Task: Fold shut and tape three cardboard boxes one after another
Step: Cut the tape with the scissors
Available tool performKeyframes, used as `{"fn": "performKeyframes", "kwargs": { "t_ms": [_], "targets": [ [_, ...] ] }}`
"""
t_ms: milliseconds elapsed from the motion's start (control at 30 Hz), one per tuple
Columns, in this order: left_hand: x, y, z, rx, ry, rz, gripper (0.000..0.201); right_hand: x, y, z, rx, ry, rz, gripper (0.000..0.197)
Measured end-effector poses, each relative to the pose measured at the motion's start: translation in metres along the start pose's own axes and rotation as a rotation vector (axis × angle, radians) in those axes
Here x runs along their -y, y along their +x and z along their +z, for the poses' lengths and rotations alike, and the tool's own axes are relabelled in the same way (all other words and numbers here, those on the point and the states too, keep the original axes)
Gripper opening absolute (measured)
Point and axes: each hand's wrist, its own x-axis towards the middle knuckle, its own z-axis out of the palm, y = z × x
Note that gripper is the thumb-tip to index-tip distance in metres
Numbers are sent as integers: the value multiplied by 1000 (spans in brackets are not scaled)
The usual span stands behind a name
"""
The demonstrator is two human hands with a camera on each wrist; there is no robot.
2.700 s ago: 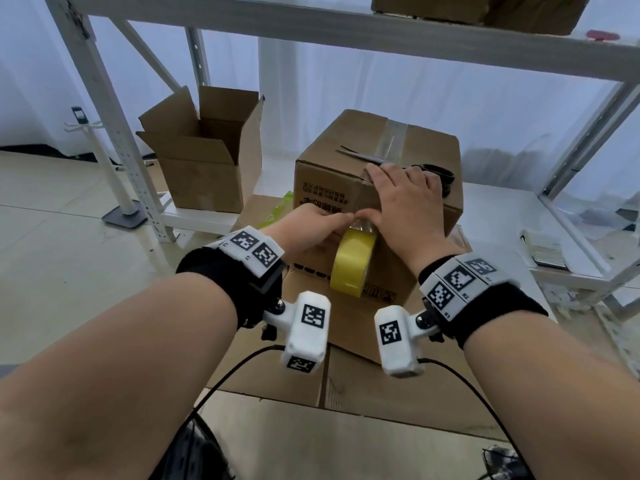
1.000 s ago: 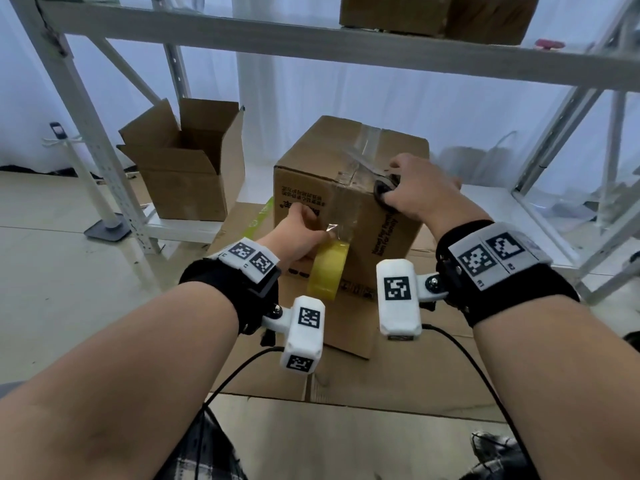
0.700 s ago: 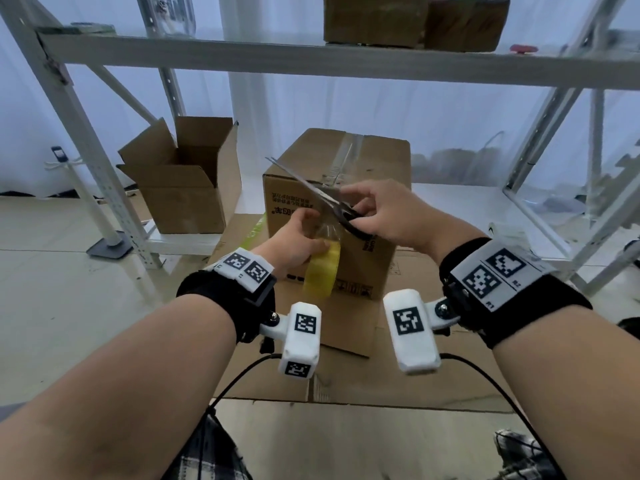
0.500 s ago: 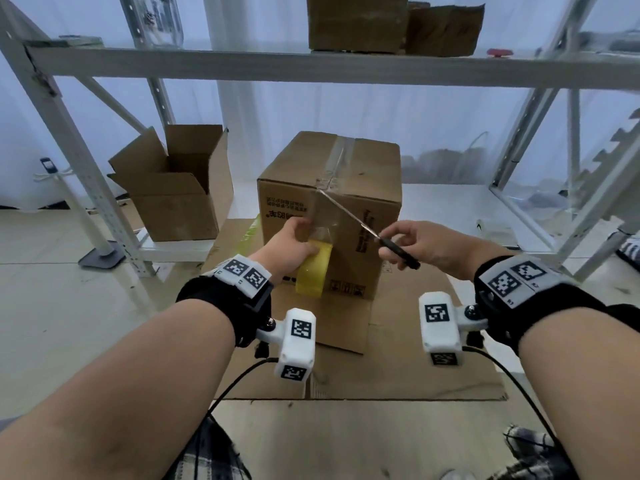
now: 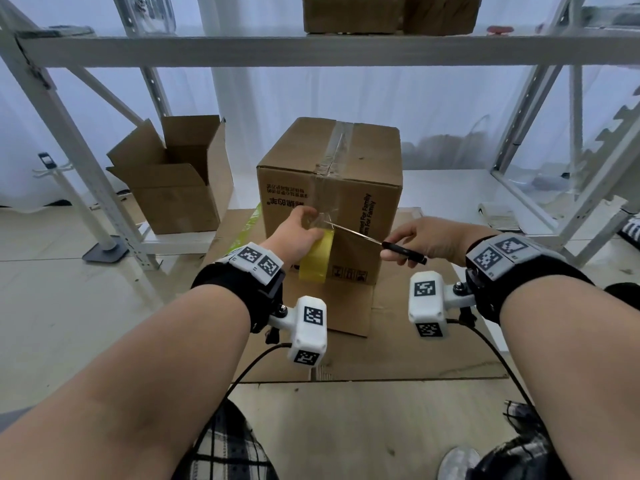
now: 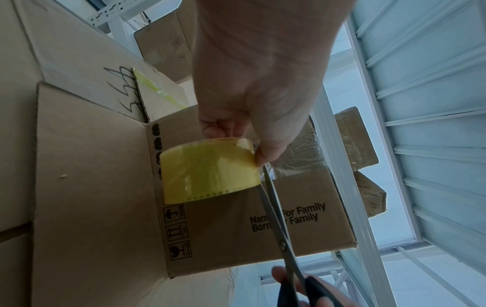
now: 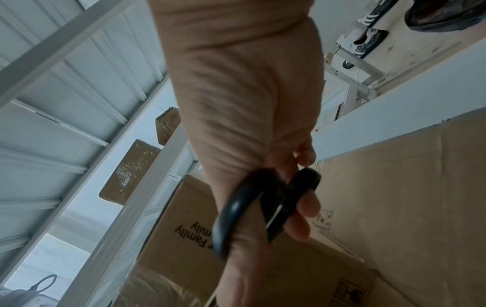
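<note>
The left hand [image 5: 298, 233] grips a yellow tape roll [image 5: 317, 256] against the closed cardboard box's [image 5: 329, 188] front face. The right hand [image 5: 426, 239] curls its fingers through black scissors [image 5: 381, 242], blades at the stretched clear tape. The box, taped along its top seam, stands on flattened cardboard [image 5: 415, 337]. Whether the blades have cut through is unclear.
</note>
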Motion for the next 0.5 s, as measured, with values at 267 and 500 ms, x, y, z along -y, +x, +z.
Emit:
{"fn": "performKeyframes", "kwargs": {
  "t_ms": [267, 500],
  "targets": [
    [5, 2, -2, 27, -4, 3, 45, 10, 15, -19, -19, -108, 2, 31],
    [7, 7, 0, 5, -58, -10, 43, 7, 23, -27, 12, -157, -19, 33]
  ]
}}
